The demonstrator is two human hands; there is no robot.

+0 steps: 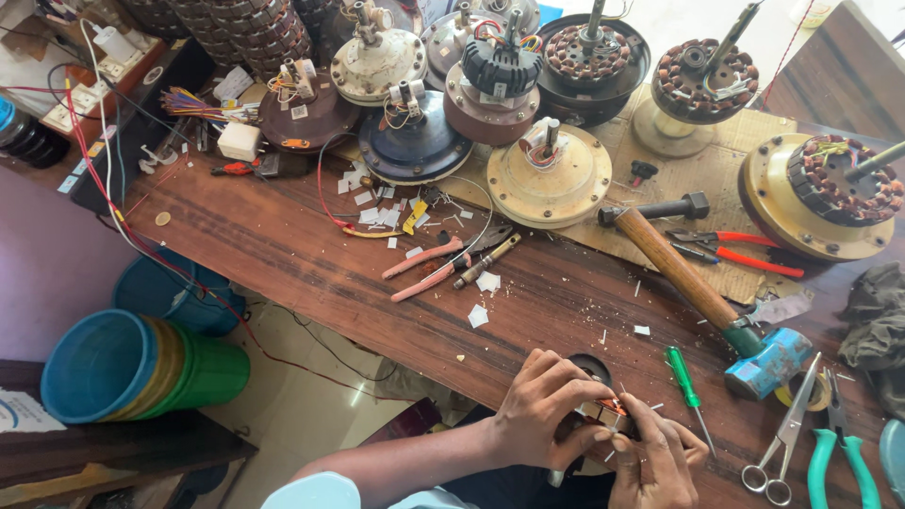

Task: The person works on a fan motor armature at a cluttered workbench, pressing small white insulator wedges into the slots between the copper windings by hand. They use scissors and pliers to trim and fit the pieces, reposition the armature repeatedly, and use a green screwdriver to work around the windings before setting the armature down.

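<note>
Left hand (545, 405): fingers curled over the top of a small motor stator (603, 412) with copper windings, gripping it at the near edge of the tabletop (283, 236). Right hand (655, 462): closed on the same stator from below and to the right, thumb pressed against its copper side; both hands touch each other around the part. Stator position: front edge of the wooden tabletop, close to the person's body, mostly hidden by the fingers. Just right of the hands: a green-handled screwdriver (686, 385), lying apart from them. Further right: a hammer (702, 292) with a wooden shaft and blue head, a pair of scissors (784, 434), and green-handled pliers (842, 462). Mid tabletop: pink-handled pliers (429, 267) beside a small brown-handled tool, with scraps of white paper (479, 316) scattered about. Far side of the tabletop: a row of ceiling fan motors (550, 174), some cream, some dark, several opened to show copper coils; red-handled pliers (745, 254) lie on a sheet of cardboard near them. Right edge: a dark rag (877, 316). Left, below tabletop level: a stack of plastic buckets (132, 368), blue innermost and green outermost, on its side. Red and white wires (113, 179) trail across the left end.
</note>
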